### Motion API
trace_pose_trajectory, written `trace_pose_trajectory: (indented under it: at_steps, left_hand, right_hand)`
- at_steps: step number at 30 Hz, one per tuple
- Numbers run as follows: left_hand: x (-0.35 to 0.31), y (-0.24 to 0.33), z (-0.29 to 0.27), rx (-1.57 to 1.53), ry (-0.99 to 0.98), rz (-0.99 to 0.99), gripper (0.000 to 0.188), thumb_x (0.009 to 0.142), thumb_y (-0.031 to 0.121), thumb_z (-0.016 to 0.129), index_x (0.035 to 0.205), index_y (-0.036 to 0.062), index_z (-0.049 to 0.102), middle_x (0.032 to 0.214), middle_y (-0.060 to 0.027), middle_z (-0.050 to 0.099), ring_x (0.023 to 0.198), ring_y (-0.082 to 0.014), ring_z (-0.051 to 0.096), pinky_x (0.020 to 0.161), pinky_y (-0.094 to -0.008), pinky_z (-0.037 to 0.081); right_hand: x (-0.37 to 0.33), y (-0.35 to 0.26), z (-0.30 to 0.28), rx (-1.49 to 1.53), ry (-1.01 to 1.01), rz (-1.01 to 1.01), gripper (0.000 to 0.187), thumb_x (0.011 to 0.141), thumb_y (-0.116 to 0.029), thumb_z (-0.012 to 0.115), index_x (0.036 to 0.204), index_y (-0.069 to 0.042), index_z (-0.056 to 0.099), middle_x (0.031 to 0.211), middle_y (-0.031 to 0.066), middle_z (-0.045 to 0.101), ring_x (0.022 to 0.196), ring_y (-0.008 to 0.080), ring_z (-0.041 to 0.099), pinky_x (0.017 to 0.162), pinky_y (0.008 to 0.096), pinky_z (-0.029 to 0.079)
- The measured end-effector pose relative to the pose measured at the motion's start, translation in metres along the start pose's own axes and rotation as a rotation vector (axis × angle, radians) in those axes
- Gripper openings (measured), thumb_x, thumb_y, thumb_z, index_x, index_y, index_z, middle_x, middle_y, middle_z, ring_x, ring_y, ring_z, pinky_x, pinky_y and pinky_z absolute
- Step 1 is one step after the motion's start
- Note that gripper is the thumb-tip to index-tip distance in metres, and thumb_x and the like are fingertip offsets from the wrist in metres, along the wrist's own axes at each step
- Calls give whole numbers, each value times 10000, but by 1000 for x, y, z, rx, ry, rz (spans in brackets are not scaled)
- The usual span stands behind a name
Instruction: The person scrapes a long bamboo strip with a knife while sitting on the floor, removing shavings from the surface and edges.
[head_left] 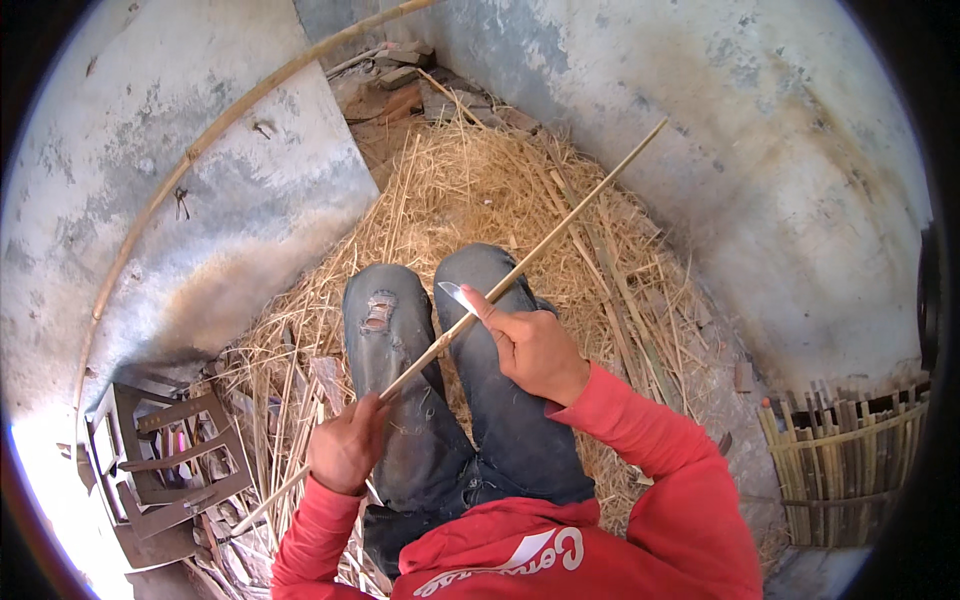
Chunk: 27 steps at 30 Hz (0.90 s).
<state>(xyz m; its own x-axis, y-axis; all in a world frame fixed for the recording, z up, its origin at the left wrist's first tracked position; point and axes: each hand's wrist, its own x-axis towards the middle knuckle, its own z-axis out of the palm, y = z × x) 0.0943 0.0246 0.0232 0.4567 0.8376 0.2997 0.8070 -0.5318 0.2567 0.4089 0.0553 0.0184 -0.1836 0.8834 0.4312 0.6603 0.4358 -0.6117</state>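
A long, thin bamboo strip (568, 222) runs slantwise across my lap, from the lower left to the upper right. Near its lower part my left hand (347, 442) is closed round it. My right hand (533, 350) grips a knife (459, 297), whose short pale blade lies against the strip above my knee. The forefinger is stretched along the blade's back, and the handle is hidden inside the fist. Below my left hand the strip's tail passes beside my red sleeve.
Straw-like bamboo shavings (470, 180) cover the floor around my legs. A brown slatted frame (180, 455) stands at the left. On the right is a slatted bamboo basket (845, 460). A long curved pole (190, 155) leans along the left wall, and bricks (400, 70) lie in the far corner.
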Motion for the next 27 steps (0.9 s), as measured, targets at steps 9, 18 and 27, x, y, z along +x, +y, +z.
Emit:
trace_pose_trajectory:
  at_steps: [9, 18, 27]
  left_hand:
    - [-15, -15, 5, 41, 95, -15, 211, 914, 124, 770, 1119, 170, 754, 748, -77, 624, 571, -296, 637, 506, -413, 493]
    - [-75, -79, -3, 160, 211, 55, 425, 801, 29, 809, 1192, 190, 770, 757, -36, 608, 592, -238, 611, 518, -389, 491]
    - [-80, -84, -3, 170, 148, 10, 471, 774, 9, 817, 1205, 191, 759, 764, -41, 607, 600, -250, 619, 516, -403, 495]
  right_hand:
    - [3, 35, -30, 125, 204, 21, 463, 1059, -116, 570, 1521, -85, 570, 1063, 280, 733, 727, 240, 699, 672, 373, 532]
    - [6, 141, -99, -218, 502, 302, 485, 1054, -86, 570, 1533, -157, 568, 1093, 258, 764, 792, 208, 723, 754, 349, 565]
    - [2, 117, -67, -176, 408, 207, 515, 1023, -27, 569, 1524, -145, 572, 994, 310, 697, 796, 286, 747, 737, 373, 554]
